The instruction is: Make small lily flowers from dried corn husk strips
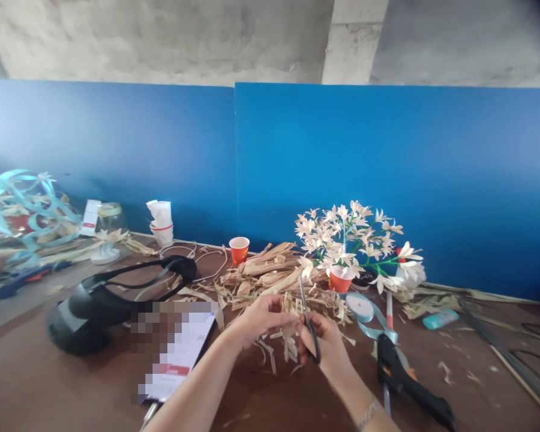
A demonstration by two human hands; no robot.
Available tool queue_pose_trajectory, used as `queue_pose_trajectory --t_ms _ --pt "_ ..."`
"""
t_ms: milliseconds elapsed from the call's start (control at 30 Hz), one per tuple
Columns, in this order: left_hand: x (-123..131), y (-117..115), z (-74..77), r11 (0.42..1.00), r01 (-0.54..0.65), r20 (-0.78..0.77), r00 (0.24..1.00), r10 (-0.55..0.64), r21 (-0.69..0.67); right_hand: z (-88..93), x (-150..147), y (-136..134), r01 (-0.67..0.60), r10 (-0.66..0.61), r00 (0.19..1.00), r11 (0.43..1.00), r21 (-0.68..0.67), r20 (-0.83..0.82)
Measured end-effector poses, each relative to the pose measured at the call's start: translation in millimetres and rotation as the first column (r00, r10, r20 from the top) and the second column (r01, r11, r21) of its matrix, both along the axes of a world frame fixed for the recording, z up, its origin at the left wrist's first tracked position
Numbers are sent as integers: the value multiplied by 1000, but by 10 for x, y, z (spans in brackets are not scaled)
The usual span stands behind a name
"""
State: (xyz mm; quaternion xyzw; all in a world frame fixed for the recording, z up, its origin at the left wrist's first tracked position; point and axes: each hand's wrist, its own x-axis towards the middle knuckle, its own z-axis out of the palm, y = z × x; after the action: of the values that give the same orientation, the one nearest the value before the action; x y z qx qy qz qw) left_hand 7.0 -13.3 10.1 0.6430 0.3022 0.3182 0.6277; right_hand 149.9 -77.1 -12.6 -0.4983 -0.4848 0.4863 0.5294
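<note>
My right hand (323, 341) is wrapped around a pair of scissors (312, 336) with dark handles, their blades pointing up and away from me. Close beside it, my left hand (263, 318) pinches a small pale piece of dried husk (290, 305); its exact shape is hard to make out. The two hands almost meet at the fingertips. Beneath and behind them lie loose husk scraps (289, 348) and a heap of dried corn husks (270, 270). Cream husk-like flowers (337, 237) on green stems stand in an orange-red paper cup (341, 279) beyond my right hand.
A phone (184, 354) and a black strapped headset (83, 318) lie at left. Another orange cup (239, 251) stands behind. To the right are a ribbon roll (360, 307), a black glue gun (405, 384) and a turquoise object (440, 319). A blue partition (387, 150) borders the table.
</note>
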Motion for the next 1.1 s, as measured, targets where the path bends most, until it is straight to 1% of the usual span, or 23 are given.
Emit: queue_pose_trajectory --t_ms 33,100,133,200,267,300,400,500,600,833,933,1100 --pt "3 2 2 1000 -4 -20 1000 4 -3 -15 6 5 6 -6 1000 1000 14 -1" --pt "6 10 6 1000 -17 -12 1000 16 -22 -29 12 9 11 -10 1000 999 47 -11" --pt "6 18 8 999 -41 14 999 42 -36 -27 11 7 11 -10 1000 998 58 -24" --pt "4 45 3 988 -130 93 986 137 -79 -9 2 -2 -6 10 999 998 68 -53" --pt "2 80 -14 967 -217 181 954 239 -137 17 -15 -16 -53 55 997 997 55 -52" --pt "1 97 -25 956 -240 223 936 274 -166 29 -27 -24 -80 81 996 996 40 -36" --pt "10 121 -41 934 -256 310 893 327 -249 48 -70 -49 -148 148 989 989 -22 15" --pt "34 92 -15 923 -243 314 888 335 -298 52 -108 -67 -171 172 985 984 -43 11" --pt "56 51 20 923 -226 287 904 318 -312 48 -116 -71 -166 167 986 986 -22 7" --pt "60 53 15 924 -245 248 914 321 -294 -58 -62 -20 -224 224 974 974 45 -7" --pt "50 58 19 927 -244 243 917 316 -286 -74 -56 -13 -211 212 977 977 30 -1" --pt "32 63 27 940 -251 229 925 304 -232 -41 -65 -22 -180 180 983 983 15 27"
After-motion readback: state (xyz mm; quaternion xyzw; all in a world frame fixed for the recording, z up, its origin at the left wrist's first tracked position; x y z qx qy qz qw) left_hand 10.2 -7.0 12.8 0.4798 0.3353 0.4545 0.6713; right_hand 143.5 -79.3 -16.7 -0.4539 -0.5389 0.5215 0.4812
